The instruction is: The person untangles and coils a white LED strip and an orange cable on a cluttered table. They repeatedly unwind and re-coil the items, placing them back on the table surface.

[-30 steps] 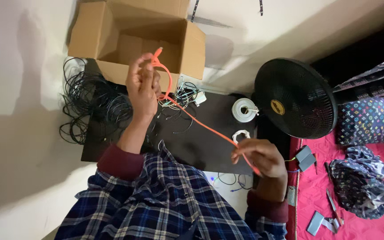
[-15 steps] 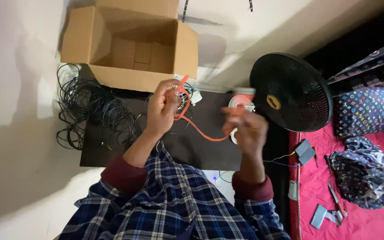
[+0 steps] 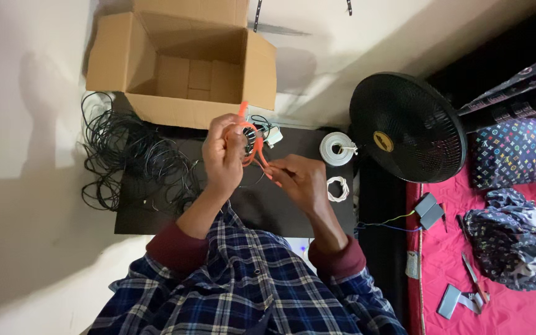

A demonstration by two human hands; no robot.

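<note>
Both hands gripping thin orange cable (image 3: 255,151) above black mat (image 3: 156,214).
Left hand (image 3: 223,155) clamps the coil, right hand (image 3: 302,180) pinches its tail; open cardboard box (image 3: 181,62) behind, black wire tangle (image 3: 125,155) left, white tape roll (image 3: 337,149) right.

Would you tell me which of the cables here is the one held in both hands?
The orange cable, looped between the left hand and right hand. The black cables lie untouched in a tangle.

A home room: pedestal fan (image 3: 407,128), pink bedding (image 3: 497,273), cardboard box (image 3: 184,62).
</note>
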